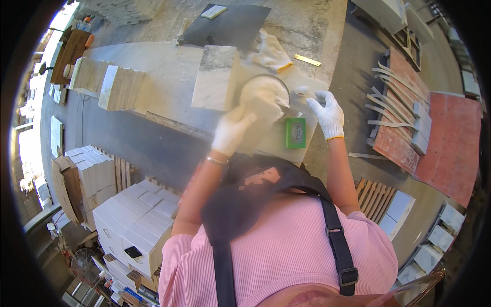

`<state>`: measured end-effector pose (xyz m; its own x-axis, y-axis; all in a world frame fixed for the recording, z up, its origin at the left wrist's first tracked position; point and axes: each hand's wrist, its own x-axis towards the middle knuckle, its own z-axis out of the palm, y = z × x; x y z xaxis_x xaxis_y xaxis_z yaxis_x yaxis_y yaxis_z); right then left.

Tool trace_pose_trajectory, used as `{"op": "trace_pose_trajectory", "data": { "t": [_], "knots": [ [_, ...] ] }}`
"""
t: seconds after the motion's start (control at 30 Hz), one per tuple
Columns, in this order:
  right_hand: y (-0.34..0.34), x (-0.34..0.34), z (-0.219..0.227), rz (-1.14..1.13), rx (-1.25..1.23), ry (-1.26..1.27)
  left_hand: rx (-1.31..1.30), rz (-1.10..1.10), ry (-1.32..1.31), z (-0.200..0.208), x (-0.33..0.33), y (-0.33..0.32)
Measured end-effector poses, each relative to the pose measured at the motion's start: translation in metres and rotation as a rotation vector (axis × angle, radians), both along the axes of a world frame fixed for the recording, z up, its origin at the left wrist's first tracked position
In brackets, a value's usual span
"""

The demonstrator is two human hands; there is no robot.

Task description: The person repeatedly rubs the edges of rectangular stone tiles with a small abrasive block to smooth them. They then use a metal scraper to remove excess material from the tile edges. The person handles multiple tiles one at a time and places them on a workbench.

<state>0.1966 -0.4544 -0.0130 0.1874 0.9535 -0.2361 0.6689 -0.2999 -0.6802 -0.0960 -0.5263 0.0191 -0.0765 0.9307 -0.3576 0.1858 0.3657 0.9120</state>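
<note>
My left hand (232, 131), in a white knitted glove, is at the near left rim of a round tub (263, 94) of white material. Its fingers are pressed together; whether anything is between them is hidden by haze and blur. At the table's right edge my right hand (328, 113), gloved likewise with an orange cuff edge, holds nothing and its fingers are apart. Close to its fingertips lies a small white rounded lump (302, 91). A scraper blade (290, 110) rests by the tub's right rim. Between the hands is a green box (295, 133).
Left of the tub stands a stack of marble tiles (214, 77). Behind it lie a spare glove (272, 52), a yellow strip (307, 60) and a dark sheet (225, 25). More tile stacks (120, 87) sit at left, white cartons (135, 215) on the floor.
</note>
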Motion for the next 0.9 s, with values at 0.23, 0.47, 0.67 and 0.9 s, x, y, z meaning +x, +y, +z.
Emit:
{"op": "trace_pose_trajectory", "data": {
  "t": [0.23,0.47,0.67,0.9],
  "knots": [
    [0.021,-0.018,-0.029,0.07,0.029,0.191,-0.174,-0.09,-0.207,0.019,-0.003,0.005],
    [0.012,-0.016,0.017,0.152,-0.048,0.58,-0.089,-0.034,-0.217,0.019,0.002,0.001],
    [-0.005,-0.014,0.064,0.332,-0.033,0.617,-0.143,-0.089,-0.164,0.02,0.002,0.006],
    [-0.009,-0.015,0.076,0.412,-0.048,0.506,-0.113,-0.144,-0.059,0.019,0.002,0.009]
  ]
}}
